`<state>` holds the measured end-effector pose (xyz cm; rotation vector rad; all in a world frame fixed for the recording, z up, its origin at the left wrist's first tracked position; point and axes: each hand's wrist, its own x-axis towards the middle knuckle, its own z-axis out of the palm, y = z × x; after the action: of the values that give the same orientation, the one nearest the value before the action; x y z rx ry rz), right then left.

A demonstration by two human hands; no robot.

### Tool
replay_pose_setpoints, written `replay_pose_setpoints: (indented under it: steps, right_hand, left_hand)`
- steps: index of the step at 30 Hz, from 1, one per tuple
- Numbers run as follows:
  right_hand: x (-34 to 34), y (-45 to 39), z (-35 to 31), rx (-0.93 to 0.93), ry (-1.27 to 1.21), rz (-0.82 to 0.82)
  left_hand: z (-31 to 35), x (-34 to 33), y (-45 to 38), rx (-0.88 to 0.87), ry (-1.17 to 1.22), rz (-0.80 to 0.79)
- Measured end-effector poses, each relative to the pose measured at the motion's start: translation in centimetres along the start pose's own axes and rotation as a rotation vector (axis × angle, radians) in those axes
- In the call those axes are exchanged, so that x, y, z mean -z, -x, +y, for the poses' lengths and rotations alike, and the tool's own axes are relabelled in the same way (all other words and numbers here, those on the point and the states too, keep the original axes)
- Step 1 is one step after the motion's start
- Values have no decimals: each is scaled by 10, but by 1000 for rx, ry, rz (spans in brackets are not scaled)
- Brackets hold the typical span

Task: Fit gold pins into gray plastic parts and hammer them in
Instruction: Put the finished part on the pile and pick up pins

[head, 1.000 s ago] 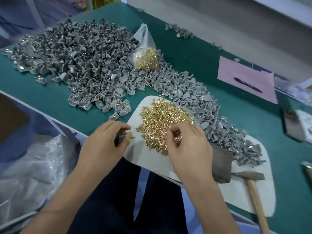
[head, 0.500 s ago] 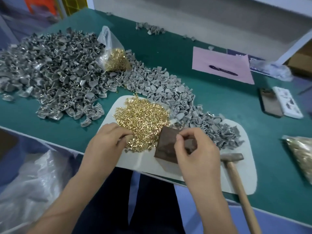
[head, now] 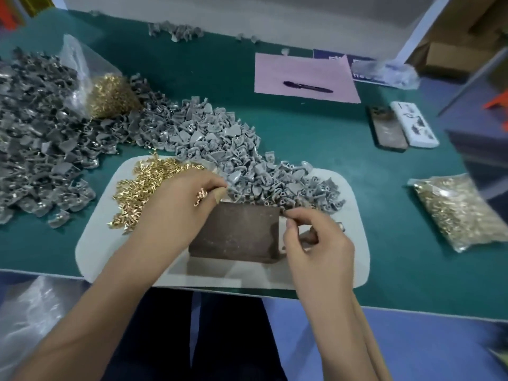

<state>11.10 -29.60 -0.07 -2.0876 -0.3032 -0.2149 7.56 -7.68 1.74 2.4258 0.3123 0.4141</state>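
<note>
Gold pins (head: pixel 149 185) heaped on white mat (head: pixel 354 243), gray parts (head: pixel 247 166) piled behind brown block (head: pixel 236 232). Left hand (head: pixel 176 204) holds pins, fingertips on a part; right hand (head: pixel 316 243) pinches something small. Advice: seat pin square over block before hammering.

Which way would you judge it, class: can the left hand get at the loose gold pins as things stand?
Probably yes: the left hand already lies over the loose gold pins on the white mat, with nothing between them.
</note>
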Motion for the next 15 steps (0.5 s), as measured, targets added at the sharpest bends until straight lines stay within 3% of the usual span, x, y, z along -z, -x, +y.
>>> replay_pose_setpoints:
  steps: [7, 11, 15]
  right_hand:
    - [-8, -2, -4, 68, -11, -37]
    - [-17, -2, -9, 98, -18, -59]
    - [-23, -1, -12, 103, -31, -101]
  left_hand:
    - [-7, 8, -40, 129, -315, -304]
    - [1, 0, -50, 155, -567, -282]
    - [4, 4, -63, 263, -429, -443]
